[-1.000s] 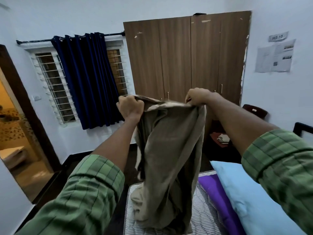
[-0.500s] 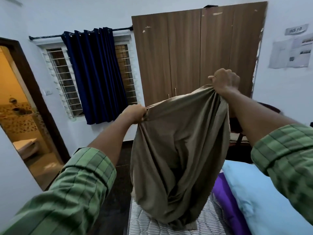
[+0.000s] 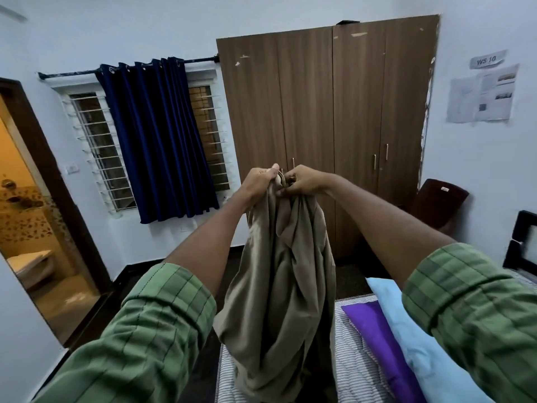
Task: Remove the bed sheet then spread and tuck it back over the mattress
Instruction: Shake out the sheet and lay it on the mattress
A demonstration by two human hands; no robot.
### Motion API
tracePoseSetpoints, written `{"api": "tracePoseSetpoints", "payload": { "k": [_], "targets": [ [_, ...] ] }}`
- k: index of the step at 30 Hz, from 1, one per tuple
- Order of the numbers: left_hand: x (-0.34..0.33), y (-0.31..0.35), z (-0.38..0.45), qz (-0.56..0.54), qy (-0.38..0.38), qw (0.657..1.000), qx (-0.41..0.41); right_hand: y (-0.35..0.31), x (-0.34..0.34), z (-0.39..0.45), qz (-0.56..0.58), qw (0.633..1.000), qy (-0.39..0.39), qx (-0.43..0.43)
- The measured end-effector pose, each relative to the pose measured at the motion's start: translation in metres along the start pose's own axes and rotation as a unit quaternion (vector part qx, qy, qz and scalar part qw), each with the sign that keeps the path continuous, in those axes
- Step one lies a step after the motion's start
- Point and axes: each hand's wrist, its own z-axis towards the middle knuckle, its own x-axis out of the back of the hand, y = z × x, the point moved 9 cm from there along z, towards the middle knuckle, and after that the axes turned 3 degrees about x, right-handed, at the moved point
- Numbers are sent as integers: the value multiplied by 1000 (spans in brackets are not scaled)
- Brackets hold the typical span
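Open doorway (image 3: 35, 216) far left of wardrobe (image 3: 328, 135); barred window with navy curtain (image 3: 158, 141) just left of wardrobe. Left hand (image 3: 257, 183) raised before wardrobe doors, fingers curled round gathered top of bed sheet (image 3: 279, 286). Right hand (image 3: 305, 181) touching left, fingers pinching same bunched edge. Sheet hangs bundled between arms, lower end resting on striped mattress (image 3: 354, 370) below wardrobe. Purple pillow (image 3: 377, 341), blue pillow (image 3: 418, 341) on mattress, right of sheet. Papers (image 3: 482, 96) on wall right of wardrobe.
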Motion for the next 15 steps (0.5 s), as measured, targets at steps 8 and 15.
{"api": "tracePoseSetpoints", "payload": {
  "k": [8,15],
  "targets": [
    [1,-13,-1,251,-55,966,-41,23,40,0,81,983,161,-44],
    [-28,-40,-18,398,-90,913,-18,50,98,-25,56,905,398,-140]
  ]
}}
